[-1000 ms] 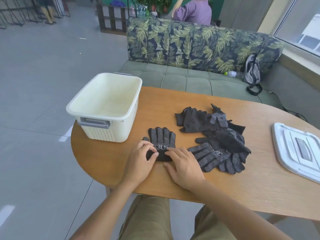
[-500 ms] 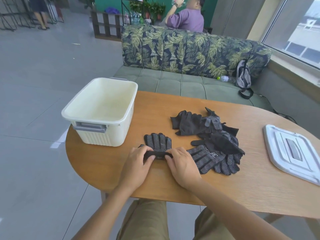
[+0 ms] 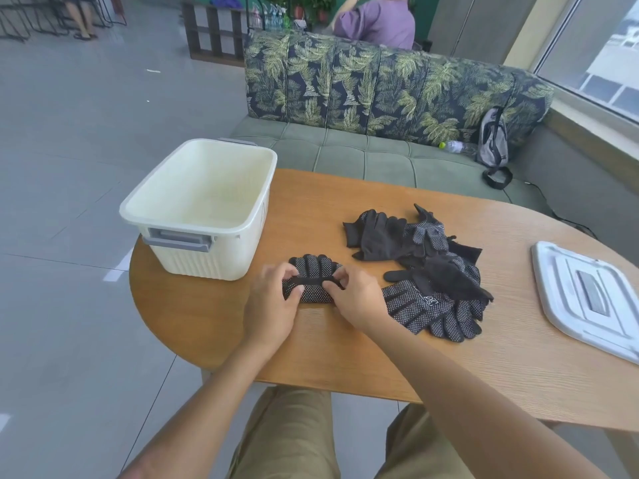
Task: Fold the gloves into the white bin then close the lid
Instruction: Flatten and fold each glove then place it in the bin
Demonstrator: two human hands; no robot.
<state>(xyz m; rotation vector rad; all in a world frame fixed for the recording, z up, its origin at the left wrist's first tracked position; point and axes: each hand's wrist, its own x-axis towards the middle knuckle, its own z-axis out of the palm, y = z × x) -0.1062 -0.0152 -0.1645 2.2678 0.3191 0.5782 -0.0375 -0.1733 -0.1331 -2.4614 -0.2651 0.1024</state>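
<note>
A black dotted glove [image 3: 313, 271] lies on the wooden table [image 3: 345, 340] in front of me, its cuff turned up over the palm toward the fingers. My left hand [image 3: 273, 302] pinches the cuff's left end and my right hand [image 3: 356, 295] pinches its right end. To the right sits a pile of several more black gloves [image 3: 425, 267]. The white bin [image 3: 204, 205] stands open and empty at the table's left, just beyond my left hand. Its white lid [image 3: 587, 299] lies flat at the table's right edge.
A green sofa with leaf-print cushions [image 3: 380, 98] runs behind the table, with a grey backpack [image 3: 492, 140] and a bottle [image 3: 456, 146] on it. A person in purple [image 3: 380, 24] sits beyond the sofa. Grey tiled floor lies to the left.
Both hands have lifted the glove's cuff off the table and rolled it forward over the palm, so the glove now looks shorter. The camera has shifted slightly.
</note>
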